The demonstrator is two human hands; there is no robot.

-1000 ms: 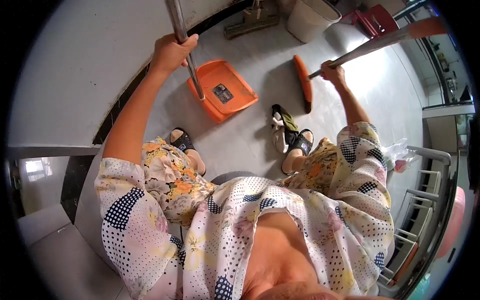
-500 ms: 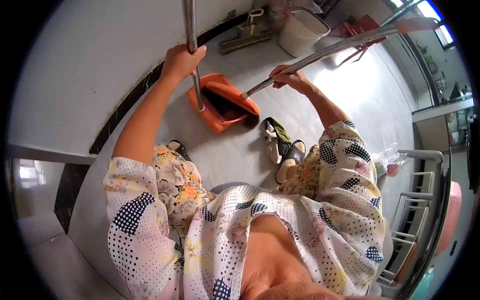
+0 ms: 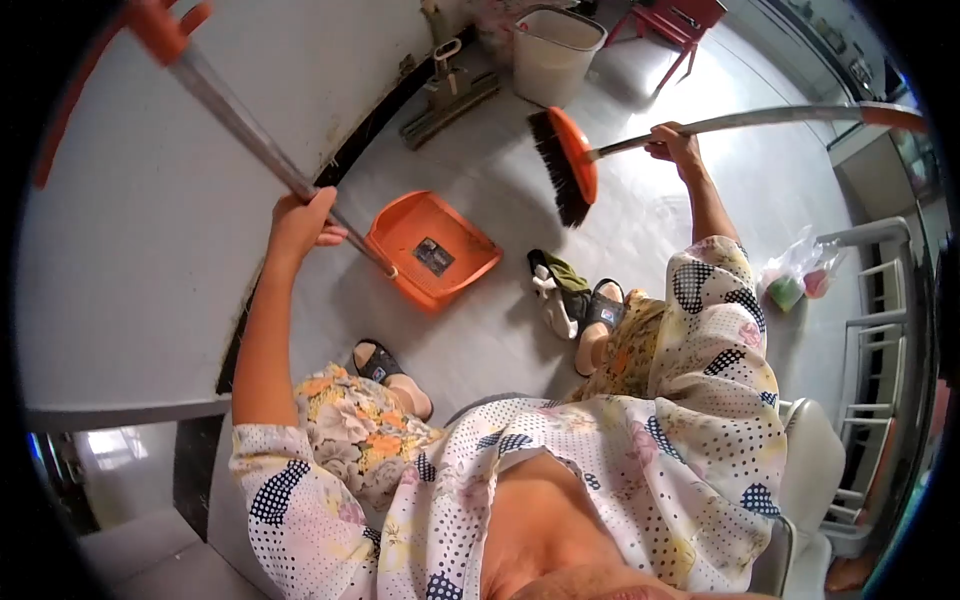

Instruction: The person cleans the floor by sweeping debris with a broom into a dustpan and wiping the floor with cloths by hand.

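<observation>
My left hand (image 3: pixel 299 228) is closed round the metal handle of an orange dustpan (image 3: pixel 468 258). The pan's inside faces me, with a dark label in its middle; whether it touches the floor I cannot tell. On the other side, my right hand (image 3: pixel 676 148) grips the metal handle of a broom (image 3: pixel 574 152). Its orange head and dark bristles are apart from the dustpan, with the bristles turned toward the left. Below the broom, a dark shoe or slipper with white and green cloth (image 3: pixel 556 290) lies beside my foot.
A white bucket (image 3: pixel 556 58) stands at the back, near a floor squeegee or mop (image 3: pixel 450 105) by the wall. A red chair (image 3: pixel 672 25) is farther right. A plastic bag (image 3: pixel 795 275) with colourful contents lies near a white rack (image 3: pixel 868 330).
The broom head has come out of the dustpan and moved right and up with my right hand. My left hand has moved left and down, and the dustpan has turned to show its inside.
</observation>
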